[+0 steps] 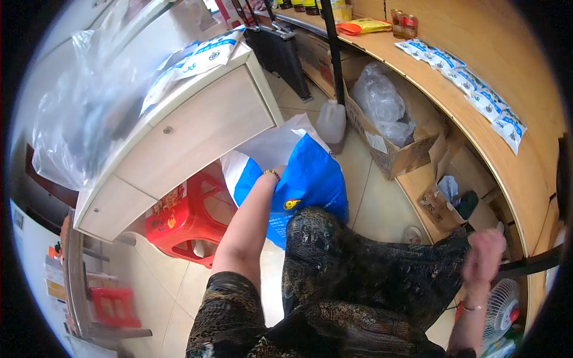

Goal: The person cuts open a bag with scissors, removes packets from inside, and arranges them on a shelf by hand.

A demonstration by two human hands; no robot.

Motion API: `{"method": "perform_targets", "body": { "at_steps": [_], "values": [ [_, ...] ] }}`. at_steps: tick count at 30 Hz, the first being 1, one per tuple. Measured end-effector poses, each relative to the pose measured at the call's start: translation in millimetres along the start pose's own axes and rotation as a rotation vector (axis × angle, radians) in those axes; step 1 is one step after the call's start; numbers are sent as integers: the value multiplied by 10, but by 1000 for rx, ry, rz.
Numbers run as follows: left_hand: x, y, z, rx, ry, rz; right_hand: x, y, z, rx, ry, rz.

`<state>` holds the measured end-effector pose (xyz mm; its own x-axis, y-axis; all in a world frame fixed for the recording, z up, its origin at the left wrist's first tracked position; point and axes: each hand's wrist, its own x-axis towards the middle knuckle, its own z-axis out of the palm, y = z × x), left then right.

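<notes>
My left hand reaches down into the mouth of a large blue and white plastic sack, which stands on the floor against my knee. A beaded bracelet shows at that wrist. The sack's wall hides the fingers. Off to the far right, my right hand is raised beside my knee, away from the sack. It is smeared by motion, so its fingers are not clear. White and blue packets lie on the desk, next to a clear plastic bag.
A red plastic stool stands under the drawer desk. On the curved wooden shelf, more white and blue packets lie in a row. Below it sits a cardboard box. A plastic jug and a fan stand nearby.
</notes>
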<state>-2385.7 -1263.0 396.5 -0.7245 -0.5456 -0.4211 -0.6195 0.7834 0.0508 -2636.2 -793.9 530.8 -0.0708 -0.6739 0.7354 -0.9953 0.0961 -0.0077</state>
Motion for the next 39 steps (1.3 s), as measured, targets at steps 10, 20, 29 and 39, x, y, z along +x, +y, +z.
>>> {"method": "perform_targets", "body": {
  "at_steps": [10, 20, 29, 39],
  "values": [
    [-1, -94, 756, -285, 419, 123, 919, -436, 1377, 626, -113, -129],
    [-838, 94, 263, -884, 1084, -301, 609, -406, 1685, 753, -223, 19],
    [-1613, 1351, -750, -1603, 1122, 263, 743, -678, 1435, 1212, -132, 308],
    [-919, 2212, -755, -1585, 284, 622, 949, -137, 1086, 1565, -104, 558]
  ]
}}
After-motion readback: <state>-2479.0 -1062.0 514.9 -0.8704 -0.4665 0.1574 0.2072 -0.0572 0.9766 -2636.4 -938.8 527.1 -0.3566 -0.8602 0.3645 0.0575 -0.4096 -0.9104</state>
